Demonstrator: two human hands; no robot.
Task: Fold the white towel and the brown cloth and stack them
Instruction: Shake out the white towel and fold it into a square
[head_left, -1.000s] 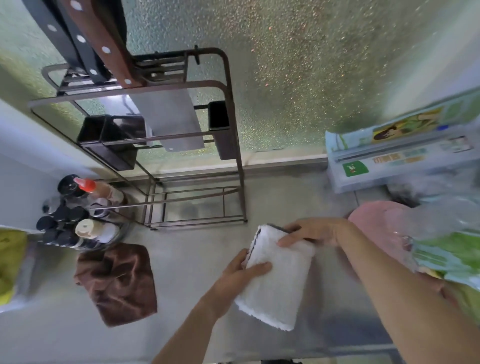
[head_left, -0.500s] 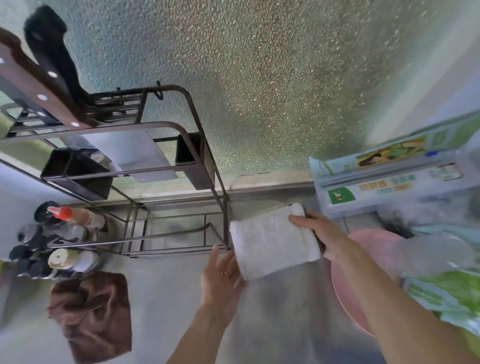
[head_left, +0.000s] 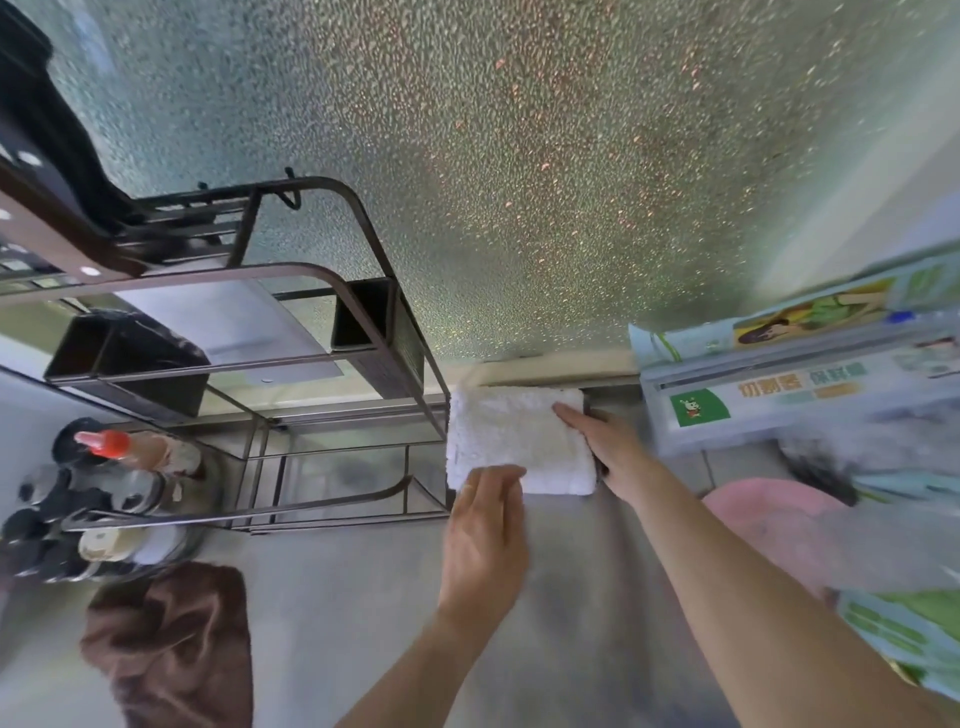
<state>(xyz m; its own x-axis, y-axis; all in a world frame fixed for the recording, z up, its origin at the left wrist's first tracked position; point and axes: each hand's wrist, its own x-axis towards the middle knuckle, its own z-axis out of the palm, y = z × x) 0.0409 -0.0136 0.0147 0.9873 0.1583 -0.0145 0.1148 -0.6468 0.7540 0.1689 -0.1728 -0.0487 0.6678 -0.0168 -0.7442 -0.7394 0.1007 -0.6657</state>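
The white towel (head_left: 519, 439) — fluffy terry, folded into a near-square pad — lies flat on the grey tabletop (head_left: 363, 613) by the frosted window, its slightly longer side running left-right. The right hand (head_left: 610, 449) rests flat on its right edge, grip spread; the left hand (head_left: 485, 540) hovers open at its near edge. The brown cloth (head_left: 171, 644) lies crumpled, well apart to the left.

The white towel (head_left: 519, 441) lies folded into a thick, fluffy rectangle, flat at the tabletop's (head_left: 363, 597) far edge. The brown cloth (head_left: 176, 644) lies crumpled and unfolded, well apart at the near left.
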